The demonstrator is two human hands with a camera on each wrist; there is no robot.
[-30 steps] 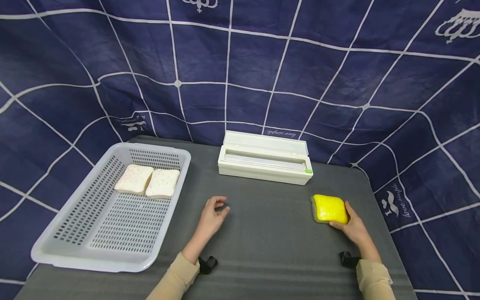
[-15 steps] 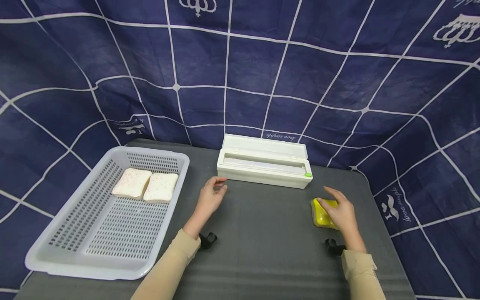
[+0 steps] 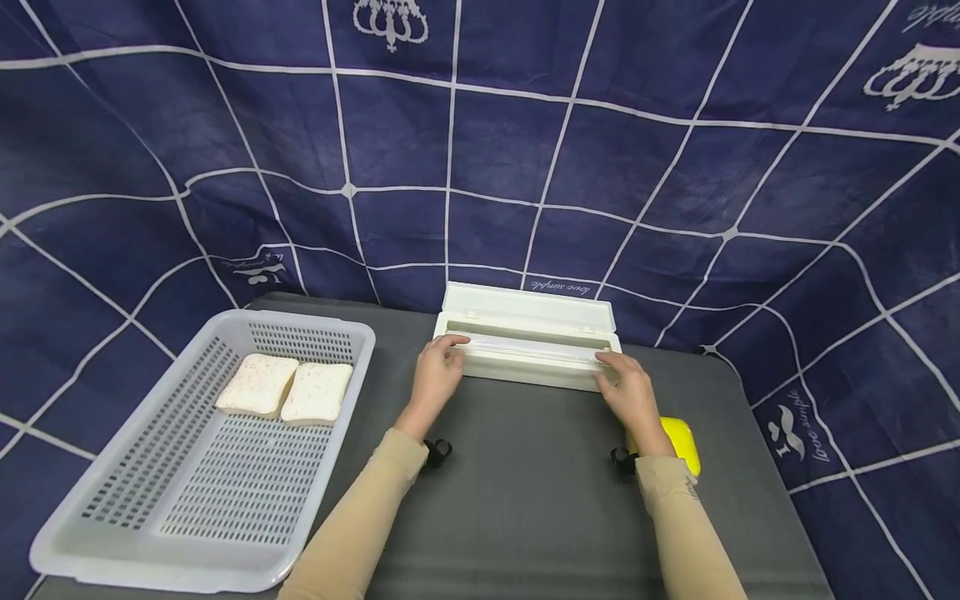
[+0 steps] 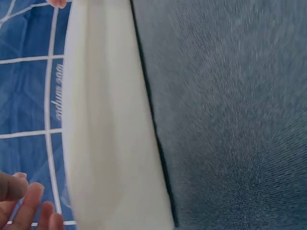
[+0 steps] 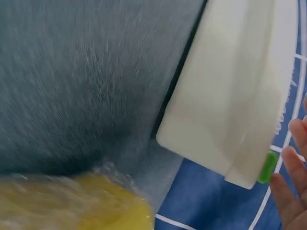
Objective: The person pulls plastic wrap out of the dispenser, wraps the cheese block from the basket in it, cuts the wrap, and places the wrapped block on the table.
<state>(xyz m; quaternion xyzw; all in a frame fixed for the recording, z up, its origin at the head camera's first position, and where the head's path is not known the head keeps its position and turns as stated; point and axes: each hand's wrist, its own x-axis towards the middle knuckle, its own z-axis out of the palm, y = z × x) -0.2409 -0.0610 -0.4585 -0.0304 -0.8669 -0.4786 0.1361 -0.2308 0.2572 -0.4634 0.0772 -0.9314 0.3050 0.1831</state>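
A long white cling film dispenser (image 3: pixel 525 372) lies at the back of the table in the head view, its lid (image 3: pixel 528 307) raised and a pale film roll (image 3: pixel 525 346) visible inside. My left hand (image 3: pixel 437 373) is at its left end, fingers loosely bent over the front edge. At the opposite end is my right hand (image 3: pixel 630 390), thumb and fingers apart; in the right wrist view its fingers are near a green slider (image 5: pixel 267 167). Whether either hand touches the dispenser I cannot tell. Behind my right wrist sits a yellow block (image 3: pixel 682 446), partly hidden and wrapped in clear film.
On the left stands a grey-white perforated basket (image 3: pixel 311 492). Inside, two white speckled slices shaped like bread (image 3: pixel 257 385) lie side by side. A dark blue checked curtain (image 3: pixel 510 150) rises behind and beside the grey table (image 3: pixel 525 500).
My right hand has let go of the yellow block and moved left and forward to the dispenser's right end. My left hand has moved forward to its left end.
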